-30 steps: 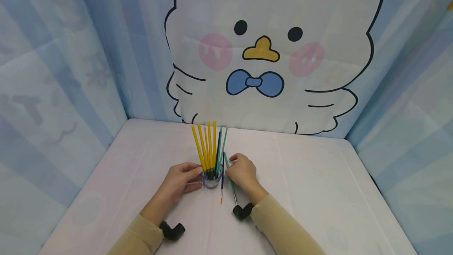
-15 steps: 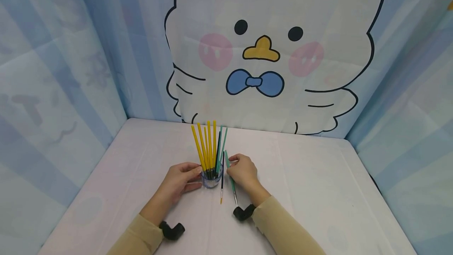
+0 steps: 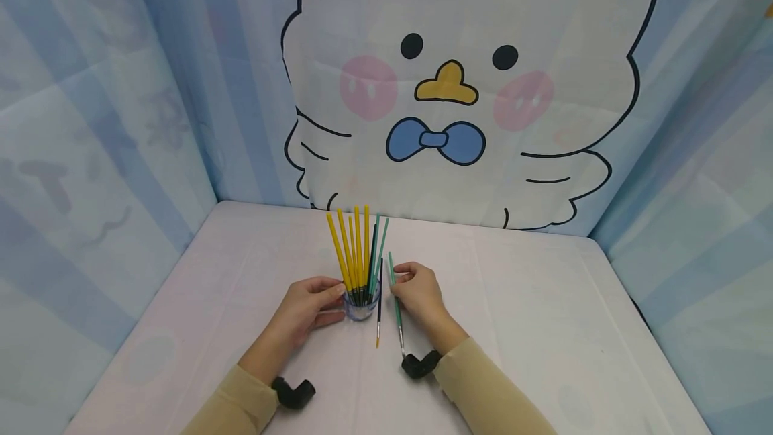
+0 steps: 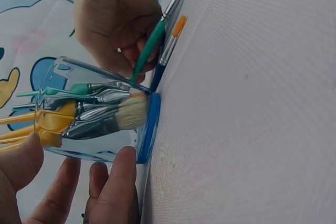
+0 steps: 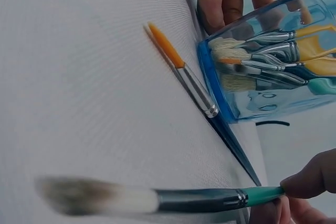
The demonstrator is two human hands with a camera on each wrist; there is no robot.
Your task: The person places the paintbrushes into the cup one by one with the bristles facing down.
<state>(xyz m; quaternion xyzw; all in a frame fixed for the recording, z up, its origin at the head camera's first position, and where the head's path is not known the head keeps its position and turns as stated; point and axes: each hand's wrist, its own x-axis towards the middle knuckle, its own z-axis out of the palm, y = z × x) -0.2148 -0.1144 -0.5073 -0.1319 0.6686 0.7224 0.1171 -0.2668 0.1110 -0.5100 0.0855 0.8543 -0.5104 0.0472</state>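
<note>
My left hand [image 3: 309,309] holds a clear cup with a blue base [image 3: 360,313] from its left side, thumb by the rim and fingers along the wall. Several yellow-handled paintbrushes [image 3: 350,247] stand bristles down in the cup, beside green and dark-handled ones. Just right of the cup, my right hand [image 3: 421,294] pinches a green-handled paintbrush [image 5: 265,195] between thumb and fingers. Its pale, dark-tipped bristles point toward me, close over the table in the right wrist view. A dark blue paintbrush with orange bristles [image 5: 168,44] lies on the table between the cup and that brush.
A pale tablecloth [image 3: 513,327] covers the table. Behind it hangs a curtain with a cartoon bird [image 3: 447,186], and pale blue striped curtains [image 3: 102,153] close in both sides. A black wrist mount [image 3: 296,395] sticks out by each sleeve.
My right hand has shifted slightly right, and the green-handled paintbrush has moved with it, away from the dark blue one. My left hand and the cup have stayed in place.
</note>
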